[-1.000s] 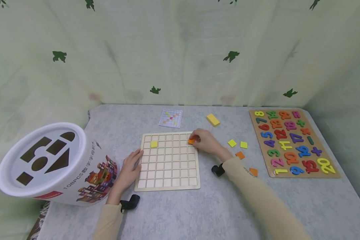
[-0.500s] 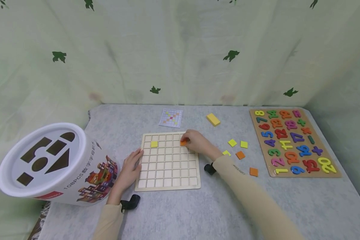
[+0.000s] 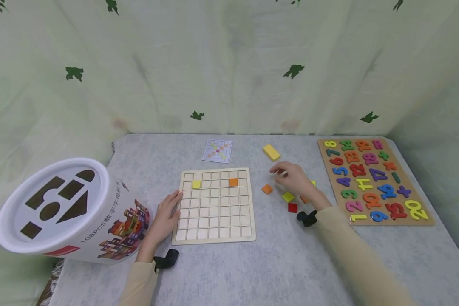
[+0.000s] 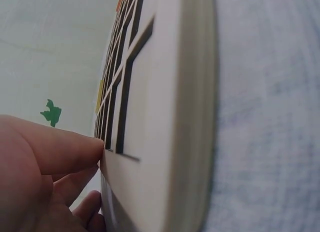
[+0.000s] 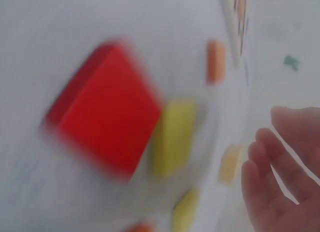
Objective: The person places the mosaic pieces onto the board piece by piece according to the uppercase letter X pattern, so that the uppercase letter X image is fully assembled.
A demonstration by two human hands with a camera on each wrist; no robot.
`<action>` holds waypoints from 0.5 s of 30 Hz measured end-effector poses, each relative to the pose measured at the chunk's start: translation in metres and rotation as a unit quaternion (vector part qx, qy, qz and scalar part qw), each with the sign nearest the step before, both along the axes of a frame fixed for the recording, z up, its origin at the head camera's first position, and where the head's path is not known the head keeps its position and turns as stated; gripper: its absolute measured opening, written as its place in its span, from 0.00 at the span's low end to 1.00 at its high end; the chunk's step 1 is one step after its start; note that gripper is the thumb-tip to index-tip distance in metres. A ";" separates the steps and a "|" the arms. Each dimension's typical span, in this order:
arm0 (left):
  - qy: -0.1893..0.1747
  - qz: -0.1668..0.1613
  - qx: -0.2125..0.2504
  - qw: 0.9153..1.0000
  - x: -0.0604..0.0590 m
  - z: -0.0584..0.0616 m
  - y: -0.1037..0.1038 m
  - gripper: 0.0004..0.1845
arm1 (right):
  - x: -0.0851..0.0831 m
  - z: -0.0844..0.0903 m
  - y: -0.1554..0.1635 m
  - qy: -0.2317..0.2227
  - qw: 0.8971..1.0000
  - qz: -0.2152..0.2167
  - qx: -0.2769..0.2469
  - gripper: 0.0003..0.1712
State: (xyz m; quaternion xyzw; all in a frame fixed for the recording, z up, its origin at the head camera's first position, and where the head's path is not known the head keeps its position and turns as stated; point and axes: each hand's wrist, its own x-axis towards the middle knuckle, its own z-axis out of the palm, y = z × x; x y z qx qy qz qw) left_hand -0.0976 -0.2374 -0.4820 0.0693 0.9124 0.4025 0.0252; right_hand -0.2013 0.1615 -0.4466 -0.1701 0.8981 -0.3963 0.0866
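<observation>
A wooden grid board [image 3: 214, 243] lies on the table, with a yellow tile [image 3: 196, 184] and an orange tile [image 3: 233, 182] in its second row from the far side. My left hand [image 3: 167, 216] rests at the board's left edge; in the left wrist view its fingertips touch the frame. My right hand [image 3: 292, 178] hovers right of the board among loose tiles, fingers spread and holding nothing. Below and beside it lie a red tile [image 3: 292, 208], a yellow tile [image 3: 288, 196] and a loose orange tile [image 3: 267, 189]. Hand and forearm partly cover other tiles.
A small pattern card [image 3: 217, 151] lies beyond the board, and a yellow block [image 3: 271, 152] behind the right hand. A number puzzle board [image 3: 371, 182] is at the right. On the left stands a large white tub [image 3: 72, 208] with shaped holes in its lid.
The right hand slid the orange tile one square left, let it go on the board and moved right over the loose tiles. Red and orange tiles have come into view. The left hand stayed put.
</observation>
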 end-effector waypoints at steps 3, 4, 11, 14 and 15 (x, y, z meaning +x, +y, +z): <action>-0.004 0.001 -0.001 1.000 0.001 0.000 0.000 0.27 | 0.003 -0.005 0.025 -0.010 1.000 -0.019 0.017 0.15; -0.004 0.001 0.000 1.000 0.000 0.000 -0.001 0.27 | 0.004 -0.007 0.032 -0.013 0.999 -0.023 0.023 0.15; -0.003 0.000 0.003 1.000 0.000 -0.001 -0.001 0.27 | 0.008 -0.017 0.057 -0.012 0.998 -0.007 0.060 0.15; -0.001 0.000 0.003 1.000 0.000 -0.001 0.000 0.27 | 0.007 -0.017 0.058 -0.013 0.998 -0.005 0.069 0.15; -0.001 0.000 0.003 1.000 0.000 -0.001 0.000 0.27 | 0.007 -0.017 0.057 -0.014 0.997 -0.006 0.071 0.15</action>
